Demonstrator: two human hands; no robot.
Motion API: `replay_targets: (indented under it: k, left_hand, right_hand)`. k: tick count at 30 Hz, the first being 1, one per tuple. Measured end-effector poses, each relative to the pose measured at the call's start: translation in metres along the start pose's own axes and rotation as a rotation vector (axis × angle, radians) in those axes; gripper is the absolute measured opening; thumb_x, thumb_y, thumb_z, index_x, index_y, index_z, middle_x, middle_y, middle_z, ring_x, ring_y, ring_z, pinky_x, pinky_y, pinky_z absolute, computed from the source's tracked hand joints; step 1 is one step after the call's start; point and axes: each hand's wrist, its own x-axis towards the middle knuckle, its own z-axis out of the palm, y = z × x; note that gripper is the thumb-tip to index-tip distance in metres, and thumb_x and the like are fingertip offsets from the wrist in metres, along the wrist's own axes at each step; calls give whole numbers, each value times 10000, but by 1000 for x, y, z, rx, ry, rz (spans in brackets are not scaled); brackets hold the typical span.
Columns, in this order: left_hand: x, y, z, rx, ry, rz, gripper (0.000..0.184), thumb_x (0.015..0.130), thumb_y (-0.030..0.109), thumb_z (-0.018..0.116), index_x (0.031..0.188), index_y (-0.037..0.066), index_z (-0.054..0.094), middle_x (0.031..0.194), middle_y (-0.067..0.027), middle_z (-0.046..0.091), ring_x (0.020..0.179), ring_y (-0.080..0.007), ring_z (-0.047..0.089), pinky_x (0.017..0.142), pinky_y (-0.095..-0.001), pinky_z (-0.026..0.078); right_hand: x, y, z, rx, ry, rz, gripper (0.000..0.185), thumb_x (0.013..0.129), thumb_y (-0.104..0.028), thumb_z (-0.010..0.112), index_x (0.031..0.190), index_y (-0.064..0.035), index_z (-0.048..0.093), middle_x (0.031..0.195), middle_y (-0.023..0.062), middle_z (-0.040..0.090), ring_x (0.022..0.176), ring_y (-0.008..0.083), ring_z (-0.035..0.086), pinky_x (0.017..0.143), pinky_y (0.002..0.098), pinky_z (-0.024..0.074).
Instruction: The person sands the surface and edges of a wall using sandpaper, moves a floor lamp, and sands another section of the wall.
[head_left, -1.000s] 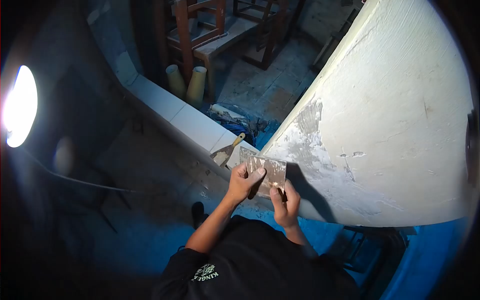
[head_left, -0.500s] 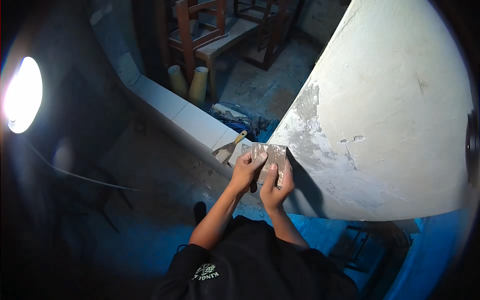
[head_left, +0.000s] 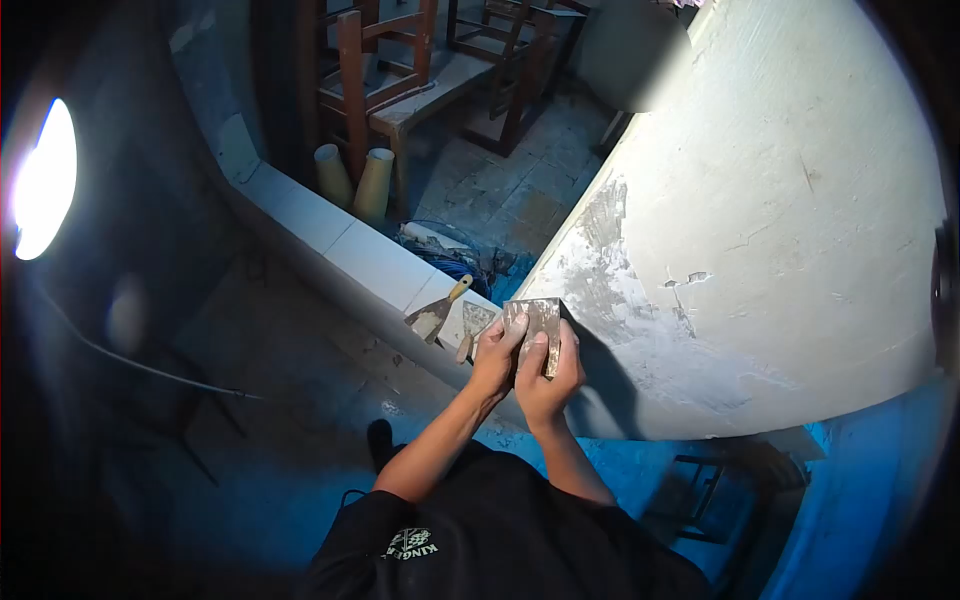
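Observation:
Both hands hold a flat rectangular block [head_left: 545, 316], brownish and smeared with white plaster, in front of my body. My left hand [head_left: 493, 358] grips its left side, with the thumb on the upper face. My right hand [head_left: 548, 385] holds the lower right part, its thumb also on that face; the fingers underneath are mostly hidden. A putty knife [head_left: 432, 318] with a yellowish handle lies on the white tiled ledge [head_left: 375, 268], left of the block. Beside it, a second scraper [head_left: 477, 318] is partly covered by my left hand.
A plastered wall [head_left: 760, 240] with grey and white patches and a small hole rises at the right. Beyond the ledge stand two yellowish cones [head_left: 373, 186], a bundle of cables [head_left: 455, 262], and chairs on a table [head_left: 420, 100]. A bright lamp [head_left: 46, 180] shines at the left.
The block has tilted and its dark right side shows. The second scraper is more exposed beside my left hand. The whole view has shifted slightly; both hands still hold the block.

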Motion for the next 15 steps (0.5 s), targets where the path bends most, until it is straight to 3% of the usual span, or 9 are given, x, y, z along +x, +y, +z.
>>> replay_targets:
  k: [5,8,15]
  left_hand:
    - [-2,-1,0,-43,-23,-38,276,955,261,551,1092,25,589,978,-68,646,825,-123,625,727,-269,526]
    - [-7,-2,5,-53,-53,-147,360,974,363,487,1145,52,548,1034,-70,611,919,-159,603,806,-308,512]
    - [-16,-9,18,-184,-28,-213,388,972,399,479,1159,64,541,997,-50,604,891,-158,602,795,-294,508]
  right_hand:
    - [9,-2,-6,42,-16,39,268,853,-45,569,1072,109,563,924,259,639,814,392,657,679,399,529]
    - [21,-5,-14,37,-129,36,261,852,-56,557,1059,102,573,935,265,636,835,417,644,710,416,524]
    - [36,-17,-30,-1,-284,44,288,839,-41,562,1089,101,575,954,277,640,881,419,642,767,418,510]
